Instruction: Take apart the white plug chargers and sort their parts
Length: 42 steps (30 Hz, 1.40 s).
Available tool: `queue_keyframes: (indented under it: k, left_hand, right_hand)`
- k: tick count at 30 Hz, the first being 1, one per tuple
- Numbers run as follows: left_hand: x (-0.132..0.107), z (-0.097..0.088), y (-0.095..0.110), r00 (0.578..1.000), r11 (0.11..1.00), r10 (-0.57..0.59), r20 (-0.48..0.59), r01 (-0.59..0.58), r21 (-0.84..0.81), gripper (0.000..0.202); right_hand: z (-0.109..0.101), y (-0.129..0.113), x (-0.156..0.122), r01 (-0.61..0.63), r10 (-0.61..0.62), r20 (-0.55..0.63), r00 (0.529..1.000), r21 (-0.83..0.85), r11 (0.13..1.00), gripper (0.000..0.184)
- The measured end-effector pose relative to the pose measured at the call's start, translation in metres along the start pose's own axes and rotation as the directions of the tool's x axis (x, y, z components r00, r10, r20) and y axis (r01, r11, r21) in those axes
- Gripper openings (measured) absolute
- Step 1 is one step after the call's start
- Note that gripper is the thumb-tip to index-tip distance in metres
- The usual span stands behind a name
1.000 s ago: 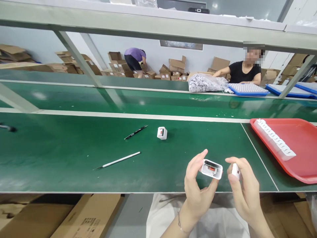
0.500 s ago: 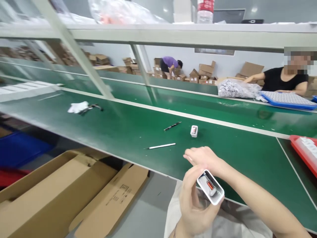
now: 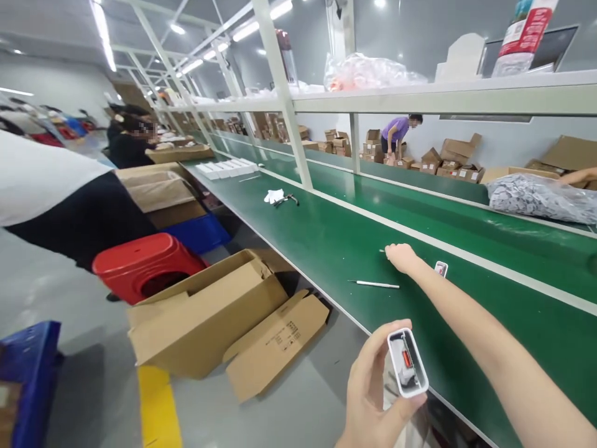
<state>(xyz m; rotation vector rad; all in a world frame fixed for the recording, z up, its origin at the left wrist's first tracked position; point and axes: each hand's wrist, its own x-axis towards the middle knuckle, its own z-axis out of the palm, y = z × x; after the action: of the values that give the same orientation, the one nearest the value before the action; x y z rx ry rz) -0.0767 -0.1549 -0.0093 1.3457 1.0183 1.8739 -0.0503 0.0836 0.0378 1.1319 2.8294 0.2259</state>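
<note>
My left hand is closed around a small white rectangular plastic housing, its open end turned up toward me. Inside it sit a grey piece and a red-orange part. My right hand reaches out over the green table, fingers pinched around a slim tool; only its tip sticks out on the left and the rest is hidden. A thin white pen-like tool lies on the table nearer to me. Another white housing stands just beyond my right forearm, which partly covers it.
Further along the table are a white cloth with a black tool and a row of white boxes. Left of the table edge lie cardboard boxes and a red stool, beside a standing person. A shelf beam crosses above.
The view has swung left. My right hand has stretched forward to where the slim black tool lay and closed on it. My left hand still holds the white housing, now more upright.
</note>
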Motion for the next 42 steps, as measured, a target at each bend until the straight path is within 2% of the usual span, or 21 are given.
queue_keyframes:
  k: [3, 5, 6, 7, 8, 9, 10, 11, 13, 15, 16, 19, 20, 22, 27, 33, 36, 40, 42]
  left_hand:
    - [0.009, -0.001, -0.001, 0.999, 0.999, 0.037, -0.002, -0.037, -0.002, 0.049]
    - [0.012, 0.002, -0.001, 0.998, 0.998, 0.059, 0.023, -0.059, -0.012, 0.05]
    - [0.014, 0.004, -0.002, 0.997, 0.998, 0.061, 0.038, -0.061, -0.02, 0.05]
    - [0.015, 0.006, -0.003, 0.997, 0.998, 0.059, 0.056, -0.058, -0.029, 0.05]
    - [0.016, 0.009, -0.003, 0.996, 0.998, 0.058, 0.072, -0.056, -0.037, 0.05]
    - [0.017, 0.013, -0.004, 0.994, 0.997, 0.06, 0.089, -0.056, -0.045, 0.05]
    - [0.018, 0.017, -0.005, 0.992, 0.997, 0.064, 0.106, -0.059, -0.049, 0.049]
    - [0.019, 0.022, -0.006, 0.989, 0.996, 0.076, 0.125, -0.07, -0.051, 0.049]
    - [0.019, 0.034, -0.007, 0.981, 0.993, 0.11, 0.16, -0.103, -0.052, 0.05]
    - [0.019, 0.048, -0.008, 0.97, 0.988, 0.154, 0.187, -0.146, -0.058, 0.052]
    - [0.019, 0.055, -0.008, 0.966, 0.985, 0.17, 0.196, -0.161, -0.064, 0.054]
    - [0.017, 0.073, -0.008, 0.952, 0.976, 0.214, 0.22, -0.198, -0.093, 0.056]
    - [0.016, 0.078, -0.008, 0.946, 0.973, 0.227, 0.23, -0.209, -0.103, 0.056]
    - [0.014, 0.086, -0.007, 0.936, 0.968, 0.248, 0.248, -0.226, -0.112, 0.056]
    - [0.01, 0.096, -0.006, 0.928, 0.965, 0.262, 0.265, -0.246, -0.092, 0.056]
    - [0.008, 0.097, -0.005, 0.933, 0.967, 0.255, 0.255, -0.25, -0.049, 0.057]
    - [0.009, 0.097, -0.005, 0.93, 0.966, 0.258, 0.262, -0.257, -0.04, 0.056]
    - [0.009, 0.097, -0.007, 0.924, 0.964, 0.264, 0.278, -0.265, -0.036, 0.056]
    - [0.009, 0.097, -0.007, 0.928, 0.966, 0.253, 0.275, -0.256, -0.027, 0.056]
  right_hand:
    - [-0.014, 0.007, -0.029, -0.073, 0.084, -0.15, 0.985, 0.077, 0.994, 0.027]
    - [-0.027, 0.011, -0.065, -0.087, 0.168, -0.323, 0.932, 0.249, 0.964, 0.031]
    - [-0.034, 0.012, -0.088, -0.012, 0.274, -0.492, 0.826, 0.47, 0.883, 0.026]
    - [-0.04, 0.011, -0.113, 0.172, 0.385, -0.611, 0.692, 0.657, 0.734, 0.019]
    - [-0.044, 0.01, -0.139, 0.373, 0.471, -0.666, 0.579, 0.73, 0.573, 0.01]
    - [-0.047, 0.008, -0.165, 0.522, 0.525, -0.685, 0.505, 0.727, 0.447, 0.004]
    - [-0.047, 0.005, -0.19, 0.604, 0.551, -0.704, 0.449, 0.693, 0.394, 0.004]
    - [-0.044, 0.002, -0.213, 0.629, 0.545, -0.72, 0.43, 0.672, 0.392, 0.005]
    - [-0.033, -0.002, -0.252, 0.594, 0.497, -0.721, 0.483, 0.687, 0.419, 0.009]
    - [-0.018, -0.005, -0.28, 0.513, 0.486, -0.692, 0.534, 0.722, 0.465, 0.012]
    - [-0.012, -0.006, -0.29, 0.477, 0.512, -0.68, 0.525, 0.733, 0.484, 0.012]
    - [-0.001, -0.008, -0.305, 0.418, 0.645, -0.636, 0.423, 0.769, 0.484, 0.01]
    - [-0.001, -0.008, -0.308, 0.427, 0.672, -0.626, 0.396, 0.773, 0.469, 0.01]
    - [-0.003, -0.008, -0.31, 0.464, 0.676, -0.625, 0.391, 0.768, 0.441, 0.009]
    - [-0.006, -0.005, -0.314, 0.507, 0.657, -0.637, 0.403, 0.753, 0.419, 0.009]
    - [-0.005, -0.002, -0.315, 0.5, 0.623, -0.632, 0.462, 0.765, 0.406, 0.012]
    - [-0.006, -0.002, -0.312, 0.504, 0.611, -0.643, 0.462, 0.757, 0.415, 0.011]
    - [-0.004, -0.001, -0.31, 0.493, 0.652, -0.599, 0.464, 0.787, 0.372, 0.007]
    - [-0.001, -0.002, -0.313, 0.488, 0.64, -0.615, 0.46, 0.777, 0.397, 0.008]
